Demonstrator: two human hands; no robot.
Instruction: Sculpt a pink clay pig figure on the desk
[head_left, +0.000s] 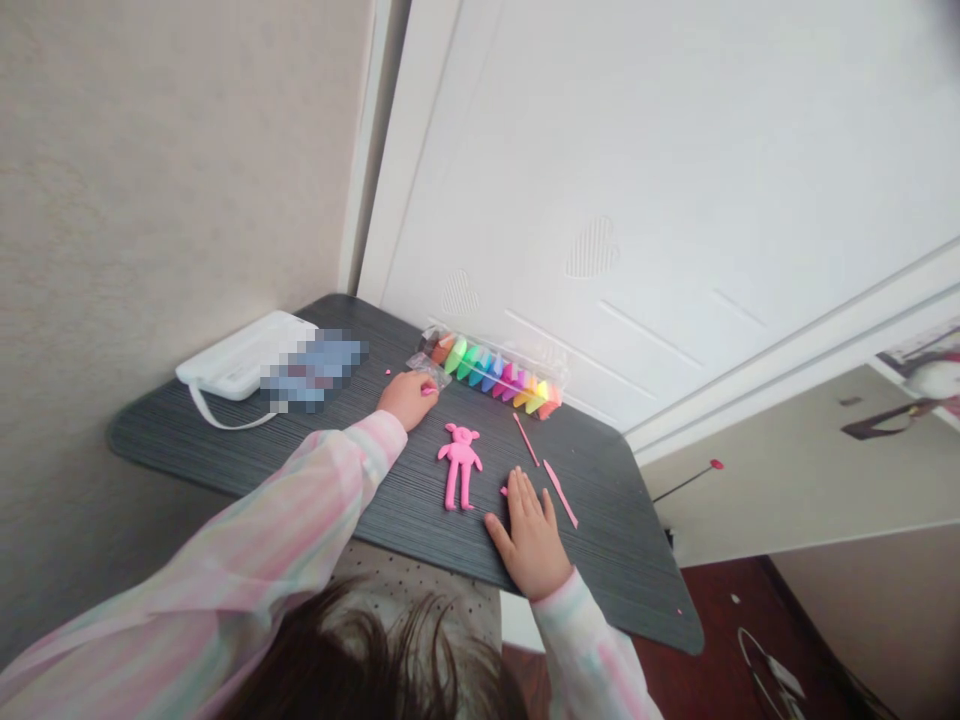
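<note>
A flat pink clay figure [460, 454] with round ears, arms and two legs lies on the dark table. Beyond its head and to the left, my left hand [405, 402] is closed, with a small piece of pink clay [428, 391] showing at its fingers. My right hand [534, 540] lies flat to the right of the figure, fingers stretched out. A small pink clay bit [504, 490] peeks out beside its index finger; whether more is under the palm is hidden. Two pink modelling tools, a thin stick [526, 440] and a blade-like one [561, 494], lie just beyond the right hand.
A clear plastic pack of several coloured clay pieces [491, 373] stands along the back edge by the white door [660, 150]. At the left are a white case [244, 355] with a strap and a blurred blue item [319, 370]. Tiny pink crumbs dot the table [622, 560].
</note>
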